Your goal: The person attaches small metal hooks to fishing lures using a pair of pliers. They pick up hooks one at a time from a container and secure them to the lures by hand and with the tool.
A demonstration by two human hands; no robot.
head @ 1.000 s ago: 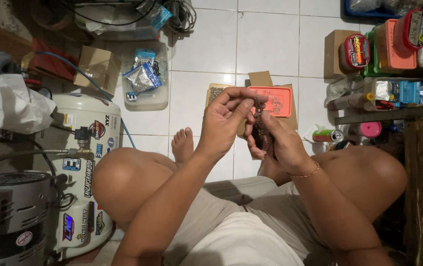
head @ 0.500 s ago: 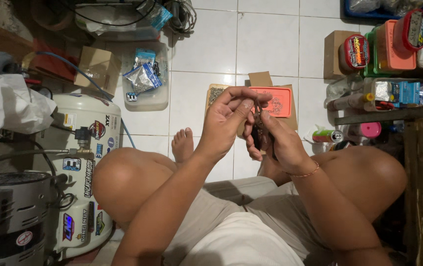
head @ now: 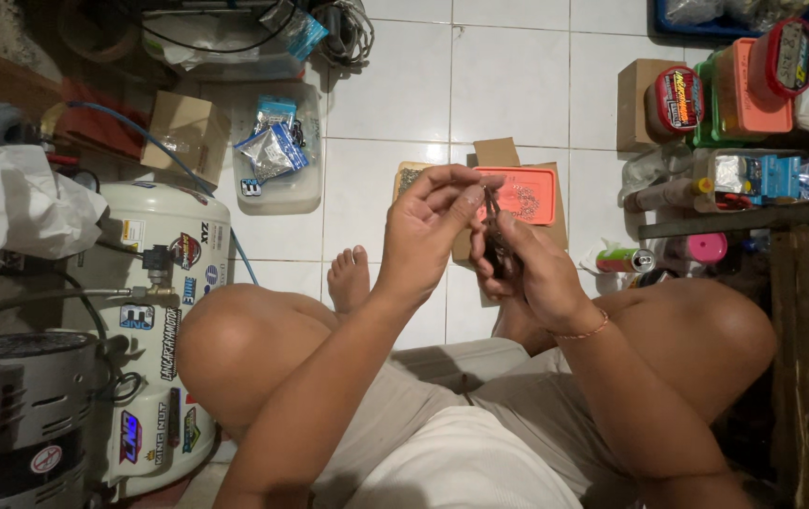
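I sit cross-legged on a white tiled floor with both hands raised above my knees. My right hand (head: 531, 269) grips a small dark plier-like tool (head: 496, 240), its thin tip pointing upward. My left hand (head: 428, 226) pinches something tiny at that tip with thumb and fingertips; the piece itself is too small to make out. Just beyond the hands an orange tray (head: 524, 193) rests on a piece of cardboard (head: 494, 155) on the floor. My bare foot (head: 348, 278) shows below the left hand.
A white air compressor tank (head: 164, 283) with stickers and a dark motor (head: 18, 405) stand at the left. A clear plastic tub (head: 277, 155) of small packets lies ahead. Boxes, an orange container (head: 748, 90) and cans crowd the right, beside a dark shelf (head: 753, 219).
The hands stay nearly still; my left fingers have shifted slightly at the tool's tip.
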